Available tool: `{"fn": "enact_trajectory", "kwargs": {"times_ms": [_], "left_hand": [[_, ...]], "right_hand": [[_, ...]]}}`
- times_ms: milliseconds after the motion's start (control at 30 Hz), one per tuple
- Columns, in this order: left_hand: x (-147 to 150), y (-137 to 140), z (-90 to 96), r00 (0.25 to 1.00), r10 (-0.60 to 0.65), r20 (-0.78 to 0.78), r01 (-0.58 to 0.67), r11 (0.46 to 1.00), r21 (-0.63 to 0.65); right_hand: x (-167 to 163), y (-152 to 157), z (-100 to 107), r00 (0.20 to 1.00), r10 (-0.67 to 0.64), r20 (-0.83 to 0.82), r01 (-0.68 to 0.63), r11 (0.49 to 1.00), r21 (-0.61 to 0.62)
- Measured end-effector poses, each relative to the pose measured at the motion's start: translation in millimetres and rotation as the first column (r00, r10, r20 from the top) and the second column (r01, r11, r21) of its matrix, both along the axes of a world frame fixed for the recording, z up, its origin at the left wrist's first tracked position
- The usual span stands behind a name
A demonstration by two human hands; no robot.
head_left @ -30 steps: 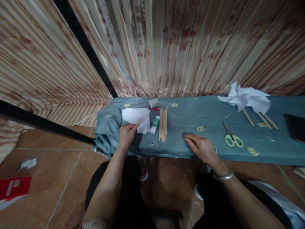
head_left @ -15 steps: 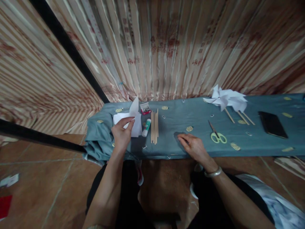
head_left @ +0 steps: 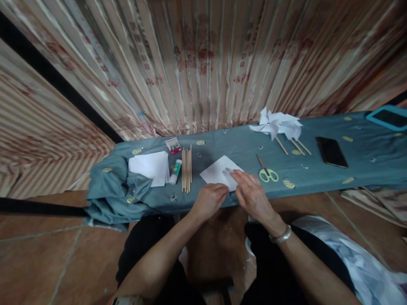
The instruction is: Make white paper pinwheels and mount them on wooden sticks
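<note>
Striped curtain (head_left: 190, 63) with reddish prints hangs behind a long, narrow table (head_left: 219, 142) covered in blue-green cloth, all bunched up at the left end. So, hands first: both forearms reach in from the near side and angle toward each other, meeting over a single white sheet (head_left: 214, 171) that lies cornerwise on the cloth, between the wooden sticks and the scissors. Left hand (head_left: 210, 200) is at the sheet's near edge, knuckles up, fingertips bunched together; can't tell if they're actually pinching the paper. Right hand (head_left: 253, 197) comes in from the other side, fingers stretched loosely over the right part of the sheet, thumb a bit apart from them, not clamped on anything. Silver bracelet (head_left: 281, 235) on that wrist.

Container-wise, it's one little red-and-white box (head_left: 173, 146), lid up, with small shiny bits inside, too tiny to make out properly. Just on the near side of it are a paper stack (head_left: 148, 165), a green-and-white glue stick (head_left: 176, 171) and a row of wooden sticks (head_left: 187, 169). Green-handled scissors (head_left: 269, 175) lie near the right hand. Farther right: white paper pinwheels (head_left: 281, 125) overlapping, a dark phone (head_left: 331, 151) and a blue-framed tablet-like thing (head_left: 389, 117).
</note>
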State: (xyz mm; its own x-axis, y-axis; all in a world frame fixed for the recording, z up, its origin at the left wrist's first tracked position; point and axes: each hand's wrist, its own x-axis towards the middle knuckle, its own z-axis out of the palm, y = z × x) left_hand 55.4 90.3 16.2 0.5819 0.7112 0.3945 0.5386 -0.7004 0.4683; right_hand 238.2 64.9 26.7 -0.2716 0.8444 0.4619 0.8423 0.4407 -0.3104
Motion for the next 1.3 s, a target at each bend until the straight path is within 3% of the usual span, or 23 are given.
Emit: {"fn": "enact_trajectory", "kwargs": {"times_ms": [167,433,767,1067,1300], "left_hand": [[7.9,10.3,0.5,0.999,-0.013,0.034,0.015,0.998,-0.055],[8.2,20.3,-9.0,0.975,-0.035,0.218,0.054,0.995,-0.081],[-11.7,42.8,-17.9,0.998,-0.055,0.005,0.055,0.995,0.087],[-6.8,18.0,-10.6,0.993,-0.101,-0.065,0.111,0.978,0.177],[-10.7,5.6,-13.1,0.987,-0.123,-0.105,0.135,0.984,0.115]], "right_hand": [[8.3,-4.3,-15.7,0.999,0.022,0.023,-0.019,0.994,-0.105],[18.4,5.1,-21.3,1.000,0.004,-0.009,-0.005,0.987,-0.162],[15.3,8.4,-22.2,0.999,0.018,-0.050,-0.022,0.996,-0.092],[20.9,-3.8,-34.1,1.000,0.002,-0.015,-0.003,0.994,-0.111],[28.6,-9.6,-33.7,1.000,-0.008,-0.008,0.007,0.995,-0.098]]}}
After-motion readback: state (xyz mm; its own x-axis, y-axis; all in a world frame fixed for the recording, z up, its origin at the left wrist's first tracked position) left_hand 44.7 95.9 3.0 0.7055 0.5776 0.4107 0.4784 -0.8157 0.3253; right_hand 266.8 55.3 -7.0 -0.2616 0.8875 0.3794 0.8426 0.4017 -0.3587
